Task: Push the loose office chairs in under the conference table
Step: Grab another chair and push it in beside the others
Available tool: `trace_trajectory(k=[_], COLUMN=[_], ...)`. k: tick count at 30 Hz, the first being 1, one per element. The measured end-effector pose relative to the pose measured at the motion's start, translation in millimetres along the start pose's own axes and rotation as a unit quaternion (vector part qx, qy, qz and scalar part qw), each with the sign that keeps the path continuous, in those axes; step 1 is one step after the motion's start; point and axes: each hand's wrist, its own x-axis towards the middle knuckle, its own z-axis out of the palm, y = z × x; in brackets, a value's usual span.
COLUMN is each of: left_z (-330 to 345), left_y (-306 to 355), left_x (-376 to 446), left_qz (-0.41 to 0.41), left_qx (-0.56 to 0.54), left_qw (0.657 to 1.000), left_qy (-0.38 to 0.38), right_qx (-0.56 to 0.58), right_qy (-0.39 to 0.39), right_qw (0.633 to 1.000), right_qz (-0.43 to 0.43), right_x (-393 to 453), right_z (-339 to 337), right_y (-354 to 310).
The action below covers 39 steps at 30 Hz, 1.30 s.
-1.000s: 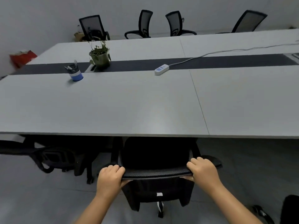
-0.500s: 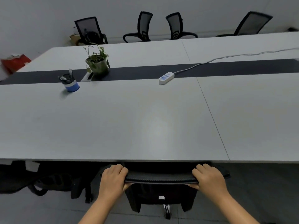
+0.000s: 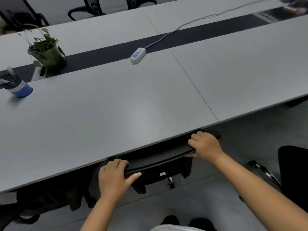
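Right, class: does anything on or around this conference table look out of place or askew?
Only mildly: the power strip lies loose and slanted on the conference table, its cable trailing across. Nothing looks spilled or damaged.

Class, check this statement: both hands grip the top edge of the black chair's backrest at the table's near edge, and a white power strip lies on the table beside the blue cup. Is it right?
Not quite. The head view shows the power strip lying far from the blue cup, by the dark centre strip. The left hand and right hand do grip the backrest at the table edge.
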Motion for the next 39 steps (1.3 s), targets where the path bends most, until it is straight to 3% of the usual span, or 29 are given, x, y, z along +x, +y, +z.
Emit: trace_trajectory(k=[5, 8, 11, 13, 16, 18, 21, 24, 25, 27, 33, 35, 39], left_z=[-18, -12, 6, 21, 43, 58, 70, 69, 70, 75, 62, 62, 83], left_y=[73, 140, 212, 259, 321, 354, 401, 455, 477, 521, 668, 712, 803], left_x=[14, 21, 9, -14, -68, -108, -167, -221, -239, -272, -337, -353, -373], left_qz=[0.018, 0.111, 0.201, 0.226, 0.243, 0.263, 0.248, 0.247, 0.252, 0.248, 0.345, 0.361, 0.377], left_qx=[-0.199, -0.257, -0.331, -0.379, -0.399, -0.396, -0.359, -0.347, -0.337, -0.351, -0.384, -0.384, -0.365], left_qw=[0.977, 0.958, 0.916, 0.873, 0.805, 0.775, 0.760, 0.745, 0.745, 0.742, 0.663, 0.657, 0.659], left_qy=[-0.069, -0.059, -0.106, -0.208, -0.365, -0.417, -0.482, -0.513, -0.517, -0.514, -0.542, -0.540, -0.539], right_qx=[0.066, 0.079, 0.089, 0.139, 0.216, 0.215, 0.200, 0.144, 0.130, 0.128, 0.086, 0.085, 0.101], right_qy=[-0.040, -0.027, -0.040, -0.021, 0.036, 0.108, 0.208, 0.306, 0.320, 0.315, 0.336, 0.370, 0.410], right_qw=[0.983, 0.948, 0.897, 0.832, 0.689, 0.602, 0.443, 0.329, 0.309, 0.309, 0.279, 0.267, 0.205], right_qz=[0.168, 0.307, 0.432, 0.536, 0.691, 0.761, 0.849, 0.882, 0.886, 0.888, 0.895, 0.886, 0.883], right_x=[-20, -70, -153, -211, -304, -364, -440, -496, -518, -565, -671, -700, -762], right_z=[-16, -36, -60, -86, -125, -149, -185, -222, -234, -253, -313, -326, -341], right_y=[-19, -34, -47, -63, -108, -148, -208, -243, -249, -259, -234, -218, -180])
